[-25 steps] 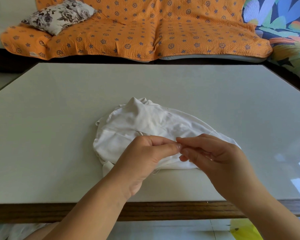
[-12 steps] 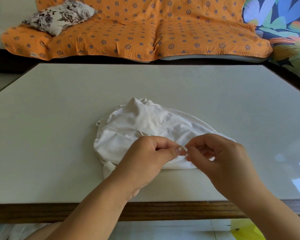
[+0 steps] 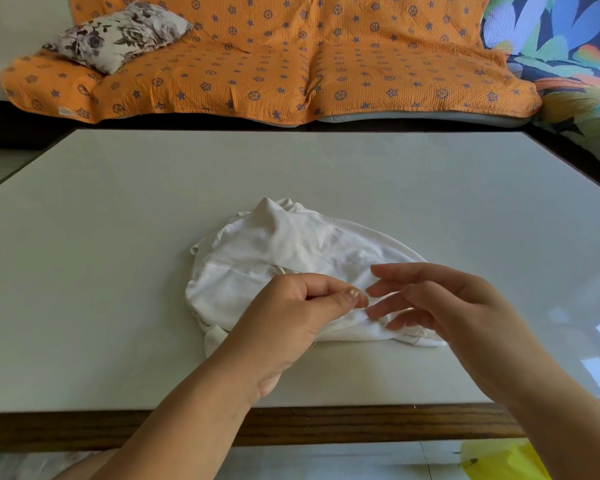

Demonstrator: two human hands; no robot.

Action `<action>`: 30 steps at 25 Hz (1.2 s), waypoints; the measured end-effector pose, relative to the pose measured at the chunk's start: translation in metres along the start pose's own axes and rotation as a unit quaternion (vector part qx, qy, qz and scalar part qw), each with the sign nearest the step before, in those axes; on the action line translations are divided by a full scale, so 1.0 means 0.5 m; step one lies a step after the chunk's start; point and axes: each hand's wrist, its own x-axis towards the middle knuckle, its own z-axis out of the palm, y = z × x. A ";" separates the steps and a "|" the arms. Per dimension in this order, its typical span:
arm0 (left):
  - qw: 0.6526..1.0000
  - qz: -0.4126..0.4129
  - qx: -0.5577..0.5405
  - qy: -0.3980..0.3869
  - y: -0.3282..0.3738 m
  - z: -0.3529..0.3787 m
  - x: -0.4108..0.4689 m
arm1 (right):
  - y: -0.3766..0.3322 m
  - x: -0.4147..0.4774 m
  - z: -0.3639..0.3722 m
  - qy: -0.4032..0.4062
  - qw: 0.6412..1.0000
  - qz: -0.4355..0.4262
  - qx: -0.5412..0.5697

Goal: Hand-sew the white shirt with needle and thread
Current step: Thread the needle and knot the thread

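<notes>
Left hand (image 3: 291, 317): thumb pressed tight to forefinger, remaining fingers curled; whatever sits in the pinch is too small to make out. Right hand (image 3: 458, 317): fingers spread and loose, holding nothing, hovering over the near right edge of the white shirt (image 3: 281, 244). The shirt lies crumpled in a heap on the pale counter (image 3: 118, 237), toward its near side. The counter has a dark wooden front edge (image 3: 291, 427). Beyond it stands a sofa under an orange patterned cover (image 3: 291, 64), with a floral cushion (image 3: 118, 32) at its left end. Bright leaf-print fabric (image 3: 568, 46) is at far right.

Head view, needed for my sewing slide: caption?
Left hand pinched over the white shirt on the table, right hand open alongside.
</notes>
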 end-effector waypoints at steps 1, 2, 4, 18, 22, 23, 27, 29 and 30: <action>1.000 0.000 0.006 -0.003 0.000 -0.001 0.000 | -0.001 -0.003 0.005 -0.011 1.000 -0.007 -0.010; 1.000 0.000 0.010 -0.006 0.000 -0.001 -0.001 | -0.002 -0.005 0.011 -0.019 0.999 -0.013 -0.026; 1.000 0.001 0.012 -0.013 -0.001 -0.003 -0.002 | 0.000 -0.007 0.019 -0.009 0.998 -0.026 -0.057; 0.993 -0.053 -0.098 -0.038 0.002 -0.005 -0.001 | 0.017 -0.003 0.040 0.065 0.996 -0.058 -0.036; 0.930 -0.121 -0.340 -0.073 0.003 -0.002 0.001 | 0.025 -0.005 0.058 0.118 0.967 -0.154 -0.168; 0.932 -0.111 -0.339 -0.069 0.001 0.001 0.000 | 0.029 -0.006 0.060 0.130 0.950 -0.191 -0.211; 0.999 0.028 -0.040 0.002 -0.006 0.011 -0.009 | 0.033 -0.006 0.056 0.137 0.916 -0.274 -0.260; 0.994 0.091 0.062 0.022 -0.014 0.011 -0.008 | 0.032 -0.006 0.052 0.134 0.917 -0.277 -0.253; 0.988 0.116 0.095 0.025 -0.017 0.010 -0.008 | 0.031 -0.007 0.052 0.132 0.919 -0.276 -0.249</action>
